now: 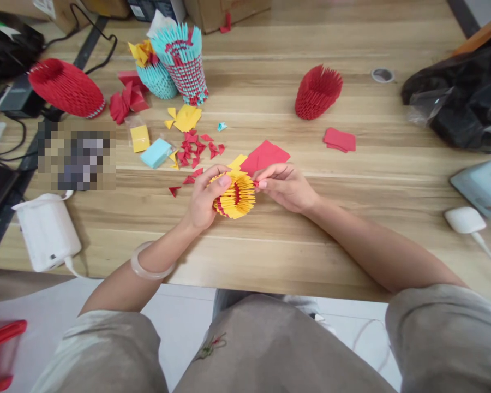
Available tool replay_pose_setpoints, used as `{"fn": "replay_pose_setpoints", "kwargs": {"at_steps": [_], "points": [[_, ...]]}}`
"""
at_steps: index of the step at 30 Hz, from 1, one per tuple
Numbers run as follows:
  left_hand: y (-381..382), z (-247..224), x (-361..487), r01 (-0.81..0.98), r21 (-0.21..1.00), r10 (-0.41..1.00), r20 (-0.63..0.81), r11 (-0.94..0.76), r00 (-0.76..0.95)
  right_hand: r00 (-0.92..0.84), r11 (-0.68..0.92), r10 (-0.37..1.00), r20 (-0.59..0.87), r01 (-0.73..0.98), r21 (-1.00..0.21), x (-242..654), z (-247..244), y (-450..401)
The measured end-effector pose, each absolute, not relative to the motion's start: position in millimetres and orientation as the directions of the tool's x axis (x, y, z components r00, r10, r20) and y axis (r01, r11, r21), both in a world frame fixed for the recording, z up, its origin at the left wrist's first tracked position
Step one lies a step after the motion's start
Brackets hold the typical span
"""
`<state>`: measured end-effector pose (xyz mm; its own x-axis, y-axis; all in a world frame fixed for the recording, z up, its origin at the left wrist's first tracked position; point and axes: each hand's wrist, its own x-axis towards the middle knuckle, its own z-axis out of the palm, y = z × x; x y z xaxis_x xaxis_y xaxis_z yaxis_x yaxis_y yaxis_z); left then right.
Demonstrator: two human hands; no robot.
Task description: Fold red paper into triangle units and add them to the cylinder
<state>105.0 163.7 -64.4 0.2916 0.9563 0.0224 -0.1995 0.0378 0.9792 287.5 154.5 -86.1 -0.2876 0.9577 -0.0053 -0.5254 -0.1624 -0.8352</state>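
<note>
My left hand (207, 199) is wrapped round the left side of a yellow and red folded-paper ring (243, 203), its thumb over the upper rim. At the ring's right edge, my right hand (286, 187) pinches a small red paper piece (256, 184), which is close to the yellow points; whether it touches them I cannot tell. Just beyond the hands lie red paper sheets (265, 156) and a yellow piece (237, 162). Small folded red pieces (192, 147) are scattered to the left of these sheets.
Behind stand a blue and red paper vase (186, 68), a smaller blue one (157, 81) and a red paper cup (317, 93). A red paper vase (67, 87) lies left. Chargers (51, 232) and a black bag (466, 98) flank the work area.
</note>
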Motion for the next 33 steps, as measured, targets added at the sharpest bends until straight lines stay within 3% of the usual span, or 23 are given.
{"fn": "replay_pose_setpoints", "kwargs": {"at_steps": [14,22,33], "points": [[167,-66,95,0.003,0.998,0.936,0.052,-0.057,0.348,-0.261,-0.183,0.964,-0.056,-0.491,-0.852,287,-87,153],[165,-62,95,0.053,0.995,0.937,0.057,-0.08,0.345,-0.287,-0.146,0.958,-0.001,-0.484,-0.863,288,-87,153],[163,-54,97,0.095,0.994,0.942,0.026,-0.061,0.336,-0.252,-0.14,0.967,-0.038,-0.399,-0.906,288,-87,153]]}}
